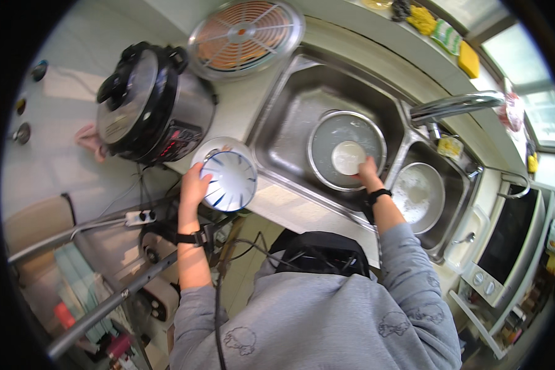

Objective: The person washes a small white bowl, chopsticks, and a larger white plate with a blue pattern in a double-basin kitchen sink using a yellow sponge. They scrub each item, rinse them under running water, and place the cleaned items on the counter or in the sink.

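Observation:
My left hand (194, 185) grips the near-left rim of a white bowl with blue stripes (230, 180), held over a pale plate (221, 142) on the counter beside the sink. My right hand (369, 172) has its fingers on the edge of a small white bowl (348, 157). That small bowl is inside a round metal basin (312, 149) of cloudy water, which stands in the larger steel sink (282, 125). In the smaller sink at the right is another metal basin (420, 198) with suds.
An electric pressure cooker (157, 106) stands on the counter at the left, near a round fan-like grille (241, 34). The faucet (458, 105) reaches over the sink's back edge. A white tray (467, 238) with a spoon and an oven (504, 240) are at the right.

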The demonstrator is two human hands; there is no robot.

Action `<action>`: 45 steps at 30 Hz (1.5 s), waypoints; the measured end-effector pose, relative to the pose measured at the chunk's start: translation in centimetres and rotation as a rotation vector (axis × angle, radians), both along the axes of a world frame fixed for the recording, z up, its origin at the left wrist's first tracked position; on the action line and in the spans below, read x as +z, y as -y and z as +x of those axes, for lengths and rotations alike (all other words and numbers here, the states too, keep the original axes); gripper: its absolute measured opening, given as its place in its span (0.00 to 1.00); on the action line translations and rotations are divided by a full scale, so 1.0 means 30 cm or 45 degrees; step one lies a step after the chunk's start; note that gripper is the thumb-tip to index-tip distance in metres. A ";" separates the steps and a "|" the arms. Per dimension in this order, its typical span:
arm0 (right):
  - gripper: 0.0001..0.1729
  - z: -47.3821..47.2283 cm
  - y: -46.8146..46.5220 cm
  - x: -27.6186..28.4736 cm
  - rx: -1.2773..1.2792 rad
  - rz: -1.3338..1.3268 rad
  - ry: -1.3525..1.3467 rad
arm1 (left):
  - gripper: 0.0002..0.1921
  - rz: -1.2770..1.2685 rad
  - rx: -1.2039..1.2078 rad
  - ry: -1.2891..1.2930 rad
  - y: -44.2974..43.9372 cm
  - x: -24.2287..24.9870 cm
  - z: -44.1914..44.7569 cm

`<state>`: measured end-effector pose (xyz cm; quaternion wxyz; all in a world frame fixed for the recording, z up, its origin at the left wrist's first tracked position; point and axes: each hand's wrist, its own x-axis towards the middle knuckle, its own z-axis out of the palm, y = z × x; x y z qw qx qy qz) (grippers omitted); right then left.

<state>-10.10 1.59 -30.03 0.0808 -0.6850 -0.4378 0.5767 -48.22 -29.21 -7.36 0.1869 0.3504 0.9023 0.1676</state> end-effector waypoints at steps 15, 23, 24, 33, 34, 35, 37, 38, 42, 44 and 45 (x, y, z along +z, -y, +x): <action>0.21 0.082 -0.020 0.061 0.098 0.032 -0.090 | 0.10 0.249 -0.020 0.083 -0.283 0.326 0.155; 0.28 0.075 -0.014 0.241 0.125 0.176 0.015 | 0.11 0.208 -0.442 0.016 -0.653 0.094 0.329; 0.28 0.072 -0.012 0.268 0.139 0.211 0.063 | 0.10 0.143 -0.505 -0.063 -0.697 0.047 0.360; 0.32 0.120 0.003 0.351 0.176 0.649 0.174 | 0.05 -0.012 -0.835 -0.501 -0.935 -0.343 0.622; 0.32 0.125 0.004 0.355 0.221 0.736 0.210 | 0.04 -0.048 -0.864 -0.572 -0.942 -0.377 0.630; 0.32 0.129 0.006 0.362 0.257 0.800 0.253 | 0.04 -0.023 -0.872 -0.561 -0.944 -0.408 0.638; 0.33 0.124 0.010 0.379 0.269 0.845 0.263 | 0.04 -0.019 -0.883 -0.532 -0.942 -0.458 0.653; 0.32 0.116 0.012 0.388 0.261 0.832 0.251 | 0.04 -0.031 -0.862 -0.508 -0.939 -0.479 0.668; 0.31 0.076 0.017 0.420 0.297 0.818 0.226 | 0.05 -0.124 -0.758 -0.247 -0.923 -0.546 0.722; 0.32 0.058 0.019 0.423 0.335 0.824 0.239 | 0.06 -0.119 -0.682 -0.111 -0.908 -0.580 0.732; 0.32 0.051 0.020 0.421 0.362 0.825 0.243 | 0.07 -0.105 -0.638 -0.049 -0.899 -0.598 0.731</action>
